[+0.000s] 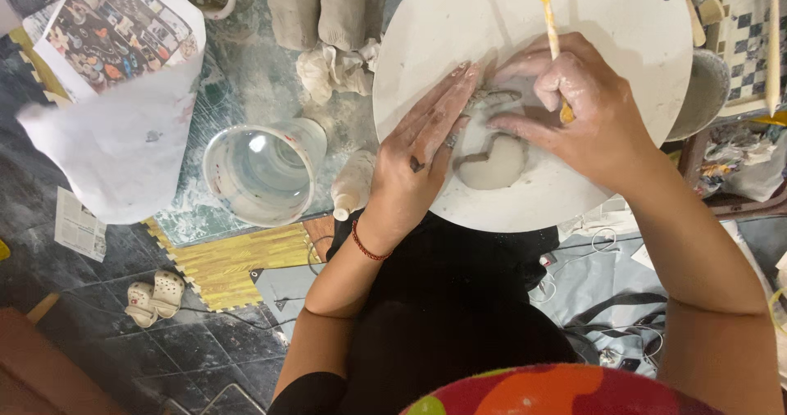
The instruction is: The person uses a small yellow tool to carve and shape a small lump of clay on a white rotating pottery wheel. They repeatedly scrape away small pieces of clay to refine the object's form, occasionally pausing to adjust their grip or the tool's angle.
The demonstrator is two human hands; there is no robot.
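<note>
A round white board [623, 29] lies in front of me with a flat grey heart-shaped piece of clay [492, 162] on it. My left hand [422, 148] rests flat on the board, fingers together, pressed against the clay's left edge. My right hand [574, 103] is closed around a thin yellow tool [548, 13], whose lower end points down at the clay beside my fingers. Both hands are smeared with grey clay. A red cord bracelet [366, 247] sits on my left wrist.
A clear plastic tub of water [261, 173] stands left of the board. Grey clay lumps [320, 5] and a crumpled rag [332, 70] lie behind it. A white bottle [352, 185], printed paper [115, 29] and small white shoes [154, 296] are at the left.
</note>
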